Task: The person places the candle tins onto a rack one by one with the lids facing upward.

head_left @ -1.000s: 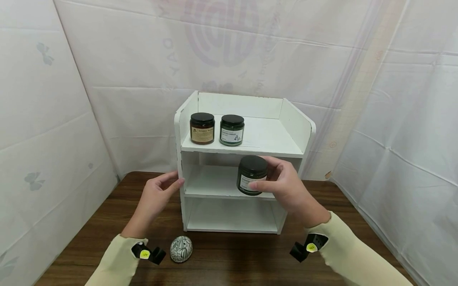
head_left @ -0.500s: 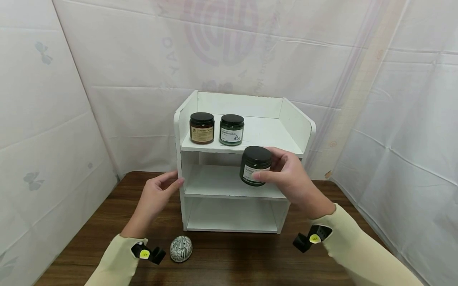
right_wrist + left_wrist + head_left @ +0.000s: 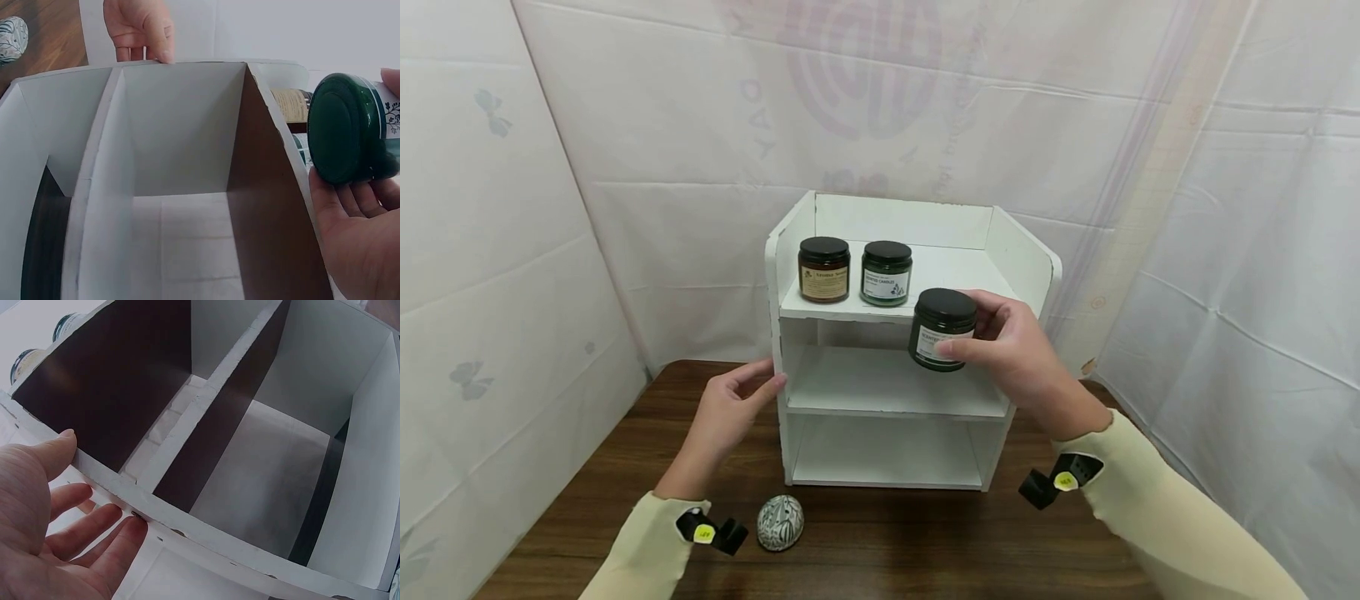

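My right hand (image 3: 1018,354) grips a dark green scented candle jar (image 3: 945,329) with a black lid, thumb across its white label. The jar is in front of the top board's edge on the right side. In the right wrist view its round green base (image 3: 337,128) shows. My left hand (image 3: 730,408) holds the left side panel of the white shelf (image 3: 887,379); in the left wrist view its thumb (image 3: 59,450) lies on the front edge and its fingers are along the outer face. On the top board stand a brown candle jar (image 3: 824,271) and a green candle jar (image 3: 886,273), side by side.
A patterned rounded object (image 3: 780,523) lies on the dark wooden table (image 3: 880,550), front left of the shelf. The top board has raised sides and a back panel (image 3: 902,221). White cloth walls (image 3: 677,125) enclose the back and both sides.
My right hand has raised the green candle jar up and to the right, from before the middle compartment to near the top board's edge. My left hand keeps its place on the panel.
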`<state>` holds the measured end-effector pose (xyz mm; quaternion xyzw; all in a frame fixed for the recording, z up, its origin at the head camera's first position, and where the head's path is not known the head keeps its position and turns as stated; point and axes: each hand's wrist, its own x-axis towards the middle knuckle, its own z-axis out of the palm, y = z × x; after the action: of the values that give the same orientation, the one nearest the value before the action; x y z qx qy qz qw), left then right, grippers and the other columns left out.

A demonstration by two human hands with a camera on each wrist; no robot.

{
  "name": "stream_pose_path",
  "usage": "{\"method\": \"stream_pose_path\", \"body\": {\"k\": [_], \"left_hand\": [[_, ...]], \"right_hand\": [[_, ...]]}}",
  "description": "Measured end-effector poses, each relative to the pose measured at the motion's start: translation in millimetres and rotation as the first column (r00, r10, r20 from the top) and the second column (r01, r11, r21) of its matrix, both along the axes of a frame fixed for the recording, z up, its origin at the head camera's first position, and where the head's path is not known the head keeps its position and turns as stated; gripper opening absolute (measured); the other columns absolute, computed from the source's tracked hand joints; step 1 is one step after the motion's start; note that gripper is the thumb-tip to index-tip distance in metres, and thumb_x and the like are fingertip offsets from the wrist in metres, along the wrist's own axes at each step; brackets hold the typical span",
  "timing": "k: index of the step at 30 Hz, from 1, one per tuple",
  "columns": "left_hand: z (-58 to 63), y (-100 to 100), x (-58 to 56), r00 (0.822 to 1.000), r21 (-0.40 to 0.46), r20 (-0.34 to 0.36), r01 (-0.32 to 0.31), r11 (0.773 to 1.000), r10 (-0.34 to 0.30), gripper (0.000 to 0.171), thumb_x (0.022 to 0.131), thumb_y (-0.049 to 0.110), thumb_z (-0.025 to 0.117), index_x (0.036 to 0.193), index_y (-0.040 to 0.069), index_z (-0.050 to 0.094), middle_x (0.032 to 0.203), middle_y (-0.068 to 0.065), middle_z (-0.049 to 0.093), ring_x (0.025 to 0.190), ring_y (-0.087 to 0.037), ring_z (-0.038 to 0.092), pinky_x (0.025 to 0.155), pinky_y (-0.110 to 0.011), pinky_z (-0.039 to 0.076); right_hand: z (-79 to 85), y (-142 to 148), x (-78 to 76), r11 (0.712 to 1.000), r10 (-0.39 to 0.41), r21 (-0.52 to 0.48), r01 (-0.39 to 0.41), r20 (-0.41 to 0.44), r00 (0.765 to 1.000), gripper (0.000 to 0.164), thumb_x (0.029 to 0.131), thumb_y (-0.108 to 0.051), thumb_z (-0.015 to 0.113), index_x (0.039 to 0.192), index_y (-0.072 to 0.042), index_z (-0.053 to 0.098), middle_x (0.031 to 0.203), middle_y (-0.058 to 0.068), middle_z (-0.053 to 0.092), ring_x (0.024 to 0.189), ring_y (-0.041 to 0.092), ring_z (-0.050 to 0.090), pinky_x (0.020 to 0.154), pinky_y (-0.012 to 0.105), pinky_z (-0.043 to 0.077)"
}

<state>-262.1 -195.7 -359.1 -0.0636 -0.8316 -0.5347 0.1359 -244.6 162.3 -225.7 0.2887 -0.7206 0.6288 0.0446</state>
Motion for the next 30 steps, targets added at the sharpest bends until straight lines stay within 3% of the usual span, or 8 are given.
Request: {"method": "stream_pose_path", "body": {"k": [12, 22, 26, 30], "left_hand": [[-1.4, 0.1, -0.3, 1.000, 0.004, 0.002, -0.001, 1.000, 0.001, 0.063, 0.097, 0.049, 0.069, 0.144, 0.008, 0.060, 0.145, -0.011, 0.062, 0.131, -0.027, 0.057, 0.087, -0.011, 0.046], [-0.5, 0.6, -0.6, 1.000, 0.005, -0.007, -0.004, 1.000, 0.004, 0.061, 0.097, 0.048, 0.069, 0.143, 0.008, 0.060, 0.144, -0.011, 0.063, 0.129, -0.027, 0.058, 0.087, -0.012, 0.046], [0.0, 0.5, -0.3, 1.000, 0.002, -0.004, -0.006, 1.000, 0.006, 0.063, 0.097, 0.049, 0.069, 0.144, 0.008, 0.060, 0.144, -0.012, 0.062, 0.130, -0.027, 0.058, 0.087, -0.012, 0.046], [-0.3, 0.1, -0.6, 1.000, -0.005, -0.002, -0.009, 1.000, 0.009, 0.065, 0.097, 0.049, 0.069, 0.145, 0.007, 0.059, 0.145, -0.013, 0.062, 0.131, -0.028, 0.057, 0.087, -0.011, 0.045]], "right_hand": [[17.3, -0.1, -10.6, 0.999, -0.034, 0.001, 0.034, -0.053, 0.998, 0.052, 0.078, 0.005, 0.076, 0.128, 0.002, 0.064, 0.102, -0.002, 0.075, 0.088, 0.010, 0.068, 0.077, 0.023, 0.056], [27.1, 0.4, -20.9, 1.000, -0.026, -0.008, 0.025, -0.045, 0.999, 0.052, 0.077, 0.008, 0.076, 0.127, -0.001, 0.065, 0.103, -0.002, 0.074, 0.090, 0.012, 0.068, 0.079, 0.023, 0.057], [31.6, 0.4, -25.8, 1.000, -0.030, 0.003, 0.030, -0.024, 0.999, 0.054, 0.077, 0.009, 0.075, 0.129, 0.001, 0.063, 0.104, -0.003, 0.073, 0.089, 0.010, 0.066, 0.079, 0.022, 0.057], [36.1, -0.2, -31.5, 0.999, 0.003, -0.040, -0.001, 0.052, 0.999, 0.053, 0.077, 0.015, 0.071, 0.127, 0.000, 0.062, 0.104, -0.003, 0.072, 0.091, 0.010, 0.066, 0.080, 0.020, 0.057]]}}
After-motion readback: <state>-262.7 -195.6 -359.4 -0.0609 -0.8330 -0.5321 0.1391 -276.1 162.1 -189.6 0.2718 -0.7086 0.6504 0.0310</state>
